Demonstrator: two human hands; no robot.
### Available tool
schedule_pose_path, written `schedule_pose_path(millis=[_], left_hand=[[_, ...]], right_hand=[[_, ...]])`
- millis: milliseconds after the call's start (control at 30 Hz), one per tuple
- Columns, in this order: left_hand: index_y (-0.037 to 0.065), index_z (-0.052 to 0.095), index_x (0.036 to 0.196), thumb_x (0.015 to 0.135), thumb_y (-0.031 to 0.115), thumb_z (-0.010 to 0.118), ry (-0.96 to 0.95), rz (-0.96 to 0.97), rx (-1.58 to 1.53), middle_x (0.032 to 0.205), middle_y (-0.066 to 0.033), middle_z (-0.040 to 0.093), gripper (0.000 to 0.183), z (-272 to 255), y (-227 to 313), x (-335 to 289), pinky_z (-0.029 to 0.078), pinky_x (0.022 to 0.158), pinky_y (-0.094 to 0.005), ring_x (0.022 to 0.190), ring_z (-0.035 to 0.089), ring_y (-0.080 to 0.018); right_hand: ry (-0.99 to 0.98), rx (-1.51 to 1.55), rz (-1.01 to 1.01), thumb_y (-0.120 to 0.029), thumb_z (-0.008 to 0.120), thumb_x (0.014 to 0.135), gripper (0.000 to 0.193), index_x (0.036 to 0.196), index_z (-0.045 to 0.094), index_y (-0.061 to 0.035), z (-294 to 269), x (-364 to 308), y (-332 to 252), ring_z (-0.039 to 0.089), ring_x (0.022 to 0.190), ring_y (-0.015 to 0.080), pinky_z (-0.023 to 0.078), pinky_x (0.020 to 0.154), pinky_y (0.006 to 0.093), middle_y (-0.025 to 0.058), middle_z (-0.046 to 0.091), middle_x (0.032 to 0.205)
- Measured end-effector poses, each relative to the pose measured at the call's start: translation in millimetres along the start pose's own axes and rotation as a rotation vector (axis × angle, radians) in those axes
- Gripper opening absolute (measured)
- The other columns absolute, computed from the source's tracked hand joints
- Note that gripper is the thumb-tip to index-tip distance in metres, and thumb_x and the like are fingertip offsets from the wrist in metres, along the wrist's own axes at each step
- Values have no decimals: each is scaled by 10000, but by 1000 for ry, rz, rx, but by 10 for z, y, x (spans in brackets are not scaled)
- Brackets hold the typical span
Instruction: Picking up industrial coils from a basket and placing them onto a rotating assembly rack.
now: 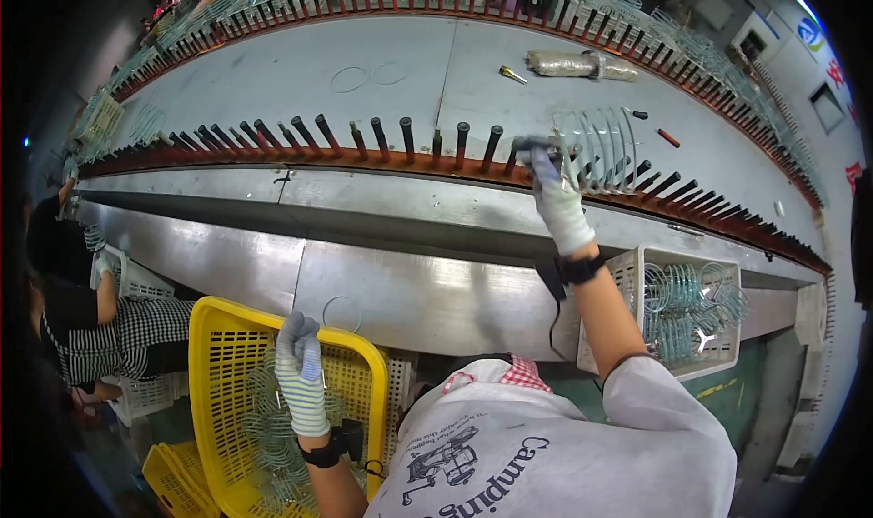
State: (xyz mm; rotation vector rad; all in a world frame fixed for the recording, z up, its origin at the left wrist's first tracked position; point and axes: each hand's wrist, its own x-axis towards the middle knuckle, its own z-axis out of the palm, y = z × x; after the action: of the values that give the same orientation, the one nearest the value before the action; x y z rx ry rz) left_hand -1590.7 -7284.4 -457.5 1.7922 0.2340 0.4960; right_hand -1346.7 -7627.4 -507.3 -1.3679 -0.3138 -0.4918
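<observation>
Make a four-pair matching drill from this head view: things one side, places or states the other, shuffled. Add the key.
Things
1. left hand
2. white crate
3. wrapped bundle
4. right hand

Places or states
A. lying on the grey table, beyond the near row of dark pegs
B. at the near row of pegs
C. at the yellow basket
D. filled with wire rings

Pairs: 1-C, 2-D, 3-A, 4-B

Your right hand (556, 195): blurred beside wire rings (611, 145), grip unclear. Your left hand (299, 363): hides part of yellow basket (197, 382). Basket's lower end cut off by bottom edge. Co-worker (153, 324) partly lost in dark left border.
</observation>
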Motion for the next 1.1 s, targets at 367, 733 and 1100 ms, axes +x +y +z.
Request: schedule_pose_path(millis=[367,733,1100], left_hand=[[-41,465,1195,891,110,504,326,-107,160,1078,-104,541,342,-390,78,-992,432,870,-286,949,537,-175],[61,485,1178,881,212,545,529,-781,-190,952,-82,619,339,-1404,-1230,-1971,507,718,-338,859,614,-216],[69,485,1211,895,370,474,627,-1497,475,1093,-150,581,437,-1384,-2480,-1520,518,765,-446,886,602,-263]], right_hand=[[-648,-1842,-776,-121,542,721,116,700,627,-45,-529,666,986,552,594,224,427,567,379,116,568,638],[-394,-289,172,-285,473,918,571,1353,271,25,-197,-668,-108,415,1191,237,299,1002,301,177,421,1316],[-576,-526,696,-353,471,914,599,1338,310,38,-908,-2307,-1290,355,1256,252,261,1040,331,175,374,1355]])
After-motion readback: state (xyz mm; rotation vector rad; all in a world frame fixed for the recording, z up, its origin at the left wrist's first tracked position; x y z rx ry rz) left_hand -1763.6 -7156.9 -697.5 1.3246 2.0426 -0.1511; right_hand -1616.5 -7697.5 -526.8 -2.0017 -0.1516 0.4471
